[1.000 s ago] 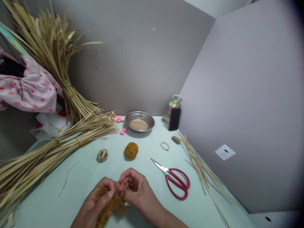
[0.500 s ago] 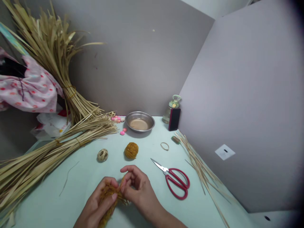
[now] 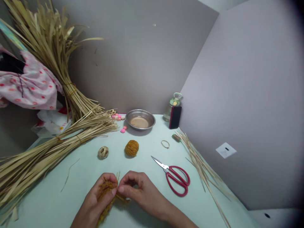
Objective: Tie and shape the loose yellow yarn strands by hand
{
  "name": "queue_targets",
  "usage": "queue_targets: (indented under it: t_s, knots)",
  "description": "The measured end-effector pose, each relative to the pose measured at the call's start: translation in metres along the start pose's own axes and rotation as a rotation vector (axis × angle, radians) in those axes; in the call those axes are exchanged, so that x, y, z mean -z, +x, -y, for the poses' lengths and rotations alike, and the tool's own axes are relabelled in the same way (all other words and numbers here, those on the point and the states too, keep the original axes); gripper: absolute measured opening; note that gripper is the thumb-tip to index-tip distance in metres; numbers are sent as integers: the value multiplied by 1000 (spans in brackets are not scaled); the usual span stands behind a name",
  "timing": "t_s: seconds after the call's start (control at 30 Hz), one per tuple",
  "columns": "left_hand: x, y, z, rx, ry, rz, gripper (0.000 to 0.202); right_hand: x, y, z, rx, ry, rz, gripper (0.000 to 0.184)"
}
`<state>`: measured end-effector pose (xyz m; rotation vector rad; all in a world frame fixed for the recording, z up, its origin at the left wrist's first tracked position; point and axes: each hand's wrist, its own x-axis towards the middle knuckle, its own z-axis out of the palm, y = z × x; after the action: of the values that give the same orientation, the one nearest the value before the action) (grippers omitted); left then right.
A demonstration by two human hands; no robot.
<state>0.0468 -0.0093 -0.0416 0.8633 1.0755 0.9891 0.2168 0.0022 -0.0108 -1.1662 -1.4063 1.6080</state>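
Note:
My left hand (image 3: 93, 201) is closed around a bundle of mustard-brown yarn (image 3: 107, 186), its thumb lying across the strands. Loose ends stick up past the fingertips and hang below. Thumb and fingers of my right hand (image 3: 139, 189) pinch together at the bundle's right edge, touching the left fingertips; the exact strand between them is partly hidden. Beyond the hands lie a wound ball of the same yarn (image 3: 132, 148) and a small openwork woven ball (image 3: 103, 152). Red-handled scissors (image 3: 164, 166) lie to the right, blades slightly apart or nearly closed, pointing up-left.
A metal bowl (image 3: 140, 127) with water stands at the back, near pink pebble-like pieces (image 3: 123, 130). Bundled dry straw strips (image 3: 78, 139) cover the left side. At back right are a bottle (image 3: 167, 113), a phone (image 3: 175, 117), a thin ring (image 3: 165, 144) and loose strips (image 3: 197, 161).
My right hand has shifted slightly and its raised index finger has curled down into a pinch beside the left fingertips. My left hand keeps its hold on the yarn. The camera view has moved slightly.

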Motion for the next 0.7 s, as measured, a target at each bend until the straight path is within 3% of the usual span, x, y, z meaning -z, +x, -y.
queue_targets:
  t_s: [0.27,0.5,0.7]
  knots:
    - [1,-1,-3,-64,124,-2,24,-3,0,0,17,-61,-19,8]
    - [2,0,0,-80,167,14,24,-3,0,-1,-34,-73,-15,10]
    - [-4,-3,-6,-91,187,-40,21,-2,1,-3,42,-118,-81,5]
